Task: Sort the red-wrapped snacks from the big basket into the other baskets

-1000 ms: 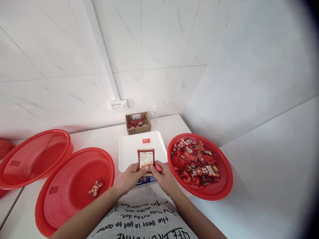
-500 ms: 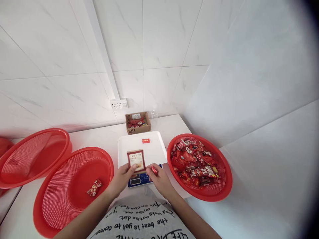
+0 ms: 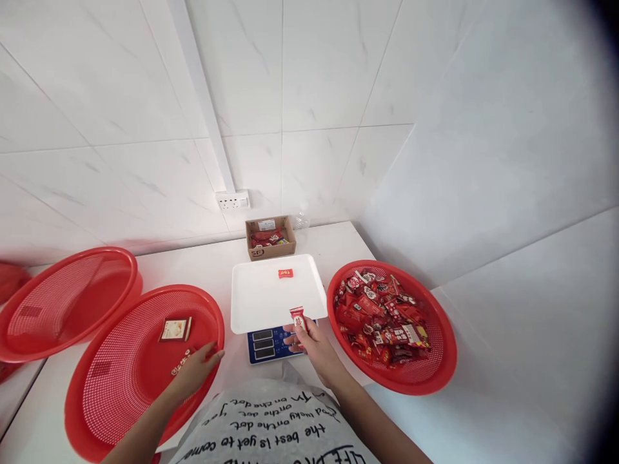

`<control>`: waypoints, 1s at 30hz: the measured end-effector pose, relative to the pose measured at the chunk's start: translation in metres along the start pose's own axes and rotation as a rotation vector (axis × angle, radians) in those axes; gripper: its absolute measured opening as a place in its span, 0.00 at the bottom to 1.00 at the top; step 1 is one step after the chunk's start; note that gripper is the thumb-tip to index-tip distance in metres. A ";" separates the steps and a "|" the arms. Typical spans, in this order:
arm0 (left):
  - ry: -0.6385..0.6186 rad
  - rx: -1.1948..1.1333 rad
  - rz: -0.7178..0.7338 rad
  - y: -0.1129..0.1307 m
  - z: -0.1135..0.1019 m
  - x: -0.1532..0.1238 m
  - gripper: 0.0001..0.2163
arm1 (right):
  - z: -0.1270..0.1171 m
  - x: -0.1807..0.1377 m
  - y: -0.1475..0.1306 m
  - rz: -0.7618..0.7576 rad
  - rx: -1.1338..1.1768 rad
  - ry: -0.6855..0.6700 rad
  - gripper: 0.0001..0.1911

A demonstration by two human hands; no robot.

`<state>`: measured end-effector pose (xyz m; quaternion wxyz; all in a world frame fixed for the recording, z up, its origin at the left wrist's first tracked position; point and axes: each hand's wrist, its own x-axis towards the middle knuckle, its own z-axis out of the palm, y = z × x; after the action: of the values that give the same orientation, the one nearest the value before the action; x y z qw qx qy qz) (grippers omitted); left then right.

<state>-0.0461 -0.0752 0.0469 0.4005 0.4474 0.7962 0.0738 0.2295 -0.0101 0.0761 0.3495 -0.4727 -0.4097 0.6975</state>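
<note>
My left hand (image 3: 196, 369) hovers open over the near red basket (image 3: 116, 393), fingers spread, holding nothing. A red-and-cream packet (image 3: 175, 329) lies in that basket just beyond my fingers, beside a small red candy (image 3: 181, 364) partly hidden by the hand. My right hand (image 3: 309, 341) pinches a small red candy (image 3: 298, 318) at the front edge of the white scale tray (image 3: 261, 303). Another small red candy (image 3: 285, 273) lies on the tray.
A red basket (image 3: 438, 361) with several red sweets stands at the right. A second mesh basket (image 3: 62, 303) sits at far left. A cardboard box (image 3: 269, 237) of sweets stands by the wall under a socket (image 3: 233, 201). The scale's blue panel (image 3: 268, 343) faces me.
My left hand carried the red-and-cream packet left and let it go in the near basket. The right hand kept its small candy and lifted it toward the tray edge.
</note>
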 end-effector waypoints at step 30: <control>-0.205 -0.746 0.611 0.192 -0.019 -0.078 0.11 | 0.006 -0.053 -0.065 -0.186 -0.169 -0.230 0.24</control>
<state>0.0878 -0.0176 0.1950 0.5697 0.4915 0.5042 0.4238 0.2465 -0.0308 0.1555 0.3223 -0.3775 -0.5463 0.6747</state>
